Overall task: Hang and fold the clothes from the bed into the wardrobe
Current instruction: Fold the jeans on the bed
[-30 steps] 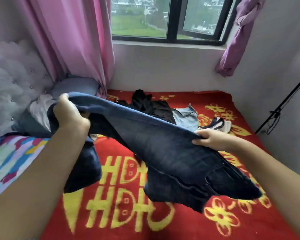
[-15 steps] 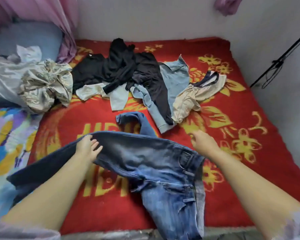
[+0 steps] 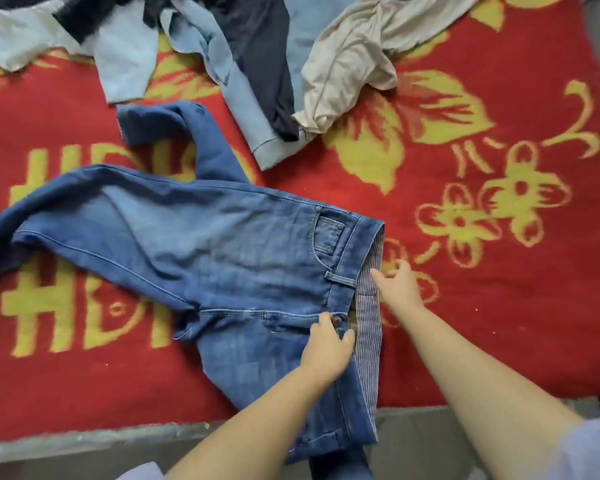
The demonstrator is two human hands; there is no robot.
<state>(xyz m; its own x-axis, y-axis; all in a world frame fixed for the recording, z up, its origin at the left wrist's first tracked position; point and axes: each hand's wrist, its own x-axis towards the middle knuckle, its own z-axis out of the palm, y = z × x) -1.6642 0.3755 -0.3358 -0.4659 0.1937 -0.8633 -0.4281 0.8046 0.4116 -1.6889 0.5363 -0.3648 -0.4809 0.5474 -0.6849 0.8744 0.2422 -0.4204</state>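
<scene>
Denim under your left hand, fingers curled at the jeans button, and your loosely spread right hand at three o'clock by the waistband, lies heavy and floppy on the red blanket, so grip the waistband corners.

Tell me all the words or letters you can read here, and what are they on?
"HDI": big yellow letters woven into the red blanket, left of the jeans, which hide the rest.
Above it, a second yellow row, half covered; it cannot be read for sure.
Jeans button and rivets: too small to read.
No other text.
</scene>
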